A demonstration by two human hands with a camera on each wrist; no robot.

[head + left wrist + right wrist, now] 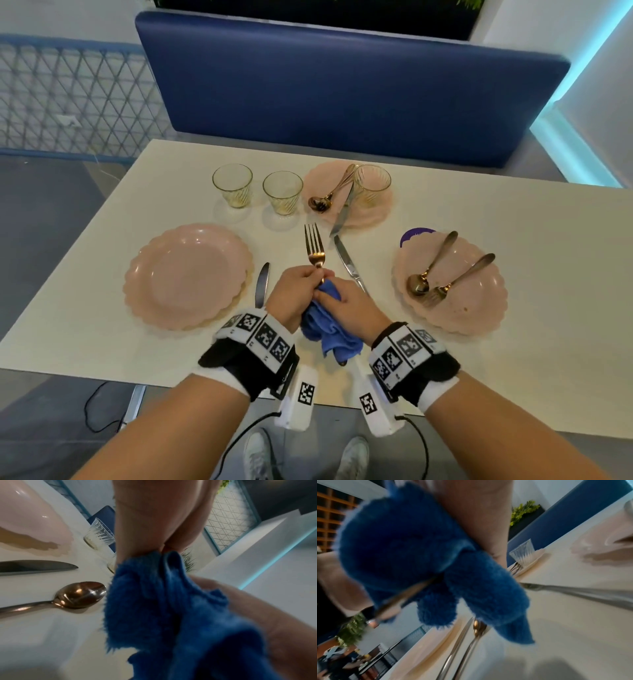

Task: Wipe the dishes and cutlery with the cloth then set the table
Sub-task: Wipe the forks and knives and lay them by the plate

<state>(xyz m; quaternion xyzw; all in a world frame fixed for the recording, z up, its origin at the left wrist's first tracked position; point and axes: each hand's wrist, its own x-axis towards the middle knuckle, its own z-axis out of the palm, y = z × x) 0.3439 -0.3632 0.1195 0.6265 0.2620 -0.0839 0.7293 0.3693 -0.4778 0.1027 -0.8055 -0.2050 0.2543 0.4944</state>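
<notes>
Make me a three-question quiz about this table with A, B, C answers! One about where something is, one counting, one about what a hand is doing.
1. Where is the third glass?
A. on the far plate
B. on the floor
C. on the bench

2. How many glasses are there?
A. one
B. three
C. five

3. What is the right hand doing?
A. lying flat
B. gripping the blue cloth round the fork
C. holding a glass

Answers: 1 A, it stands on the pink plate; 2 B, two on the table plus one on the plate; 3 B, fingers wrap the cloth.
</notes>
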